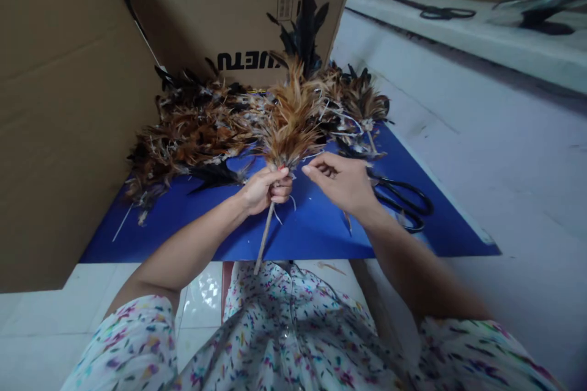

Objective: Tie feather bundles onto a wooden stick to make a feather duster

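Note:
My left hand point(270, 188) is closed round the stick of a feather duster point(296, 116), just below its feathers. Brown plumes fan upward, with dark feathers at the tip, and the thin stick point(262, 244) points down toward my lap. A short pale strand hangs under that hand. To the right of the feather base, my right hand point(342, 180) is curled with thumb and forefinger pinched together, apart from the left. What it pinches, if anything, is too small to make out. Black-handled scissors point(406, 201) lie beside my right wrist, their blades partly hidden.
Heaps of brown and black feathers point(192, 128) cover the far part of the blue work surface point(316, 238). Cardboard boxes point(238, 6) wall the left and back. On the right, a pale wall point(481, 153) carries a ledge with another pair of scissors point(447, 13).

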`<state>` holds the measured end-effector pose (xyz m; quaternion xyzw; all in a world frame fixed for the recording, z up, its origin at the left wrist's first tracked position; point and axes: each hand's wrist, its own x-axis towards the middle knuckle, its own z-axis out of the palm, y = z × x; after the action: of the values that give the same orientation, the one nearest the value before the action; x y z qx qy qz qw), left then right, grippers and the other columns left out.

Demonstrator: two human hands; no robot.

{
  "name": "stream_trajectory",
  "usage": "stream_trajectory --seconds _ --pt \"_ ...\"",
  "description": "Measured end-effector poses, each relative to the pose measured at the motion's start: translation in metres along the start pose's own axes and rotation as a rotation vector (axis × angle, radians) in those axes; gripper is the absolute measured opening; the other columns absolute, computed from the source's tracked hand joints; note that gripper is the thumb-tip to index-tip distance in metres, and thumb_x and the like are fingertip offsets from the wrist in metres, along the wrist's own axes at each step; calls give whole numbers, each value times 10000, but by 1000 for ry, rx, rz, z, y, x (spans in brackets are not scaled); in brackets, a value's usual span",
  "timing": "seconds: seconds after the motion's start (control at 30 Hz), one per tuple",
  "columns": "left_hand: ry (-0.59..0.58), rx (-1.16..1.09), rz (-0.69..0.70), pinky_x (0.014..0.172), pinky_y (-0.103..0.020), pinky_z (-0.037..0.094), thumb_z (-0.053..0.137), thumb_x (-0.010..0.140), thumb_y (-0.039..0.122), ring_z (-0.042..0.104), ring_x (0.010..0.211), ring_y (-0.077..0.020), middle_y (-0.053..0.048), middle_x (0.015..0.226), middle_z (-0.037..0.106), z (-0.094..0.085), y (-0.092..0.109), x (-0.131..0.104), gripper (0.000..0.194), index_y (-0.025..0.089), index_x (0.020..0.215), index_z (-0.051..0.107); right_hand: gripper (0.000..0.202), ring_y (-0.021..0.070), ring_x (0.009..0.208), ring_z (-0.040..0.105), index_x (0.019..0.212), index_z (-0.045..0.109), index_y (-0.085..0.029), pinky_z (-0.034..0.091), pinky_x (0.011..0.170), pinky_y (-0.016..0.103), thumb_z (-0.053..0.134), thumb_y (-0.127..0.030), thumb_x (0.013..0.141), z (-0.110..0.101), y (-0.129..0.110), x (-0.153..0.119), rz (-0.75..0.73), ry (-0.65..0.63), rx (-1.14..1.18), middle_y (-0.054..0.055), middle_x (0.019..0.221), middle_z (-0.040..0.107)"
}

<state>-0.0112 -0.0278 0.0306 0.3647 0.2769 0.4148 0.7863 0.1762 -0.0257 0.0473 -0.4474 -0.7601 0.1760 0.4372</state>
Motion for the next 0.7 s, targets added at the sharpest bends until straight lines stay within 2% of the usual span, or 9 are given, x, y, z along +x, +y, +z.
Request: stream_trajectory --seconds 0.17,0.3,0.4,0.53,0.6,0.7 --pt "-35 -45 -6 407 -133 256 638 844 230 294 458 -24 41 643 330 1 2 -3 279 129 656 458 259 98 537 494 723 661 -163 367 554 240 615 -390 837 18 21 1 144 -106 120 -9 613 625" --pt "-56 -32 6 401 -134 269 633 853 228 280 461 -24 38 650 321 6 6 -7 286 126 647 462 214 98 558 486 698 652 -153 347 574 238 628 -321 829 28 31 -3 182 -202 78 -19 585 587" --pt "-29 -16 34 398 -131 270 642 846 218 283 465 -24 38 656 328 8 11 -8 241 122 683 490 137 117 665 561 823 693 -148 382 639 241 635 -268 850 33 30 -11 97 -381 8 19 742 661" --pt "-9 -7 88 404 -131 277 641 846 204 291 463 -20 39 660 344 7 20 -8 205 127 719 499 185 184 861 608 996 710 -163 407 739 285 616 -289 897 38 22 -19 -69 -572 -170 93 1000 671" --pt "18 -9 109 403 -132 274 640 849 205 292 459 -19 42 660 341 5 24 -8 196 131 730 503 177 196 896 601 1007 712 -177 403 753 293 594 -268 912 37 19 -21 -124 -630 -207 88 1003 659" --pt "104 -29 122 400 -135 269 624 864 205 304 455 -22 44 660 341 2 30 -7 175 141 749 508 138 179 866 587 943 711 -179 399 753 288 588 -234 914 31 17 -23 -161 -687 -145 62 941 654"
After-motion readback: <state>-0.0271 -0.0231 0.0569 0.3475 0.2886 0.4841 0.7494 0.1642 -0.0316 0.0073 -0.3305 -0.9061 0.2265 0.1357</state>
